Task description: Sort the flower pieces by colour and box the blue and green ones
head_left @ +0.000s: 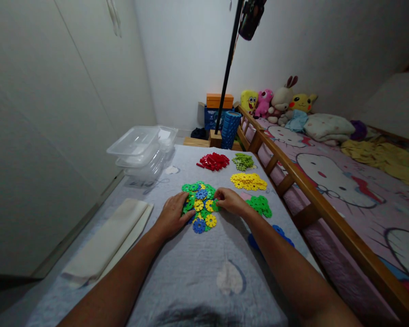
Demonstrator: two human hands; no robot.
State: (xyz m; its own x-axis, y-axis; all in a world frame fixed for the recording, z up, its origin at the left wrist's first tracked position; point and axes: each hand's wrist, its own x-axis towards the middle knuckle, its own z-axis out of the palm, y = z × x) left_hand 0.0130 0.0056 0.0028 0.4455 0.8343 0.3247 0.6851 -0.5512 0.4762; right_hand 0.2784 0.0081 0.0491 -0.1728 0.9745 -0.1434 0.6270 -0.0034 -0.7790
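2 hands [173, 211] [229, 201] touch a mixed-colour pile of notched discs [198, 205].

The mixed pile [198, 206] of green, blue and yellow discs lies loose and overlapping on the bench [191, 277], the pieces flower-shaped, notched round the rim and pierced at the centre. Beyond it sits a jumbled red heap [214, 161], with a light green heap [242, 162] just to its right. Nearer, down the right side, come a low yellow heap [248, 181], a darker green heap [260, 206] and a partly hidden blue heap [283, 235].
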